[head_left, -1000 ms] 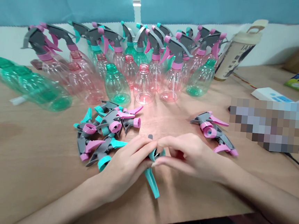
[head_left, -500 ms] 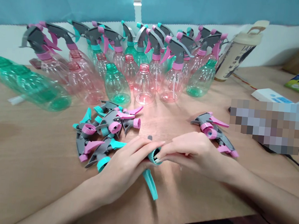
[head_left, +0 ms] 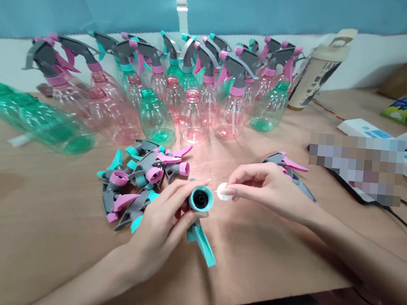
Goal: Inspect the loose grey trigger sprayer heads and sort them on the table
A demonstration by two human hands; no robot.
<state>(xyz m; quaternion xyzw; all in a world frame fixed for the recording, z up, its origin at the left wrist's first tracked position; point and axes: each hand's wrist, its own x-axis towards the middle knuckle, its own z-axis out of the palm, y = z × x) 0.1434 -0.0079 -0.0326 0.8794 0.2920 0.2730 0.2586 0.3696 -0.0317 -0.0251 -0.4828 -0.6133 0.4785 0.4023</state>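
My left hand (head_left: 164, 220) is wrapped round a teal-and-grey spray nozzle (head_left: 203, 247), with its teal screw collar facing up toward me and its trigger pointing down. The dark inside of the collar shows. Just right of it, my right hand (head_left: 257, 188) pinches a small round white disc (head_left: 224, 191) between thumb and fingertips, apart from the collar. Beside my left hand lies a pile of loose pink, teal and grey spray nozzles (head_left: 148, 164). A smaller group of pink and grey nozzles (head_left: 287, 167) is partly hidden behind my right hand.
Pink and green bottles stand at the back, some open like the clear pink bottle (head_left: 192, 118), others topped with nozzles. Green bottles (head_left: 49, 122) lie at the left. A cream tumbler (head_left: 317, 72), a blurred-out device (head_left: 358, 171) and a white power strip (head_left: 365, 131) are at the right.
My right hand has drawn back from the collar, and a white disc now shows in its fingertips. The nozzle in my left hand has turned its opening toward me.
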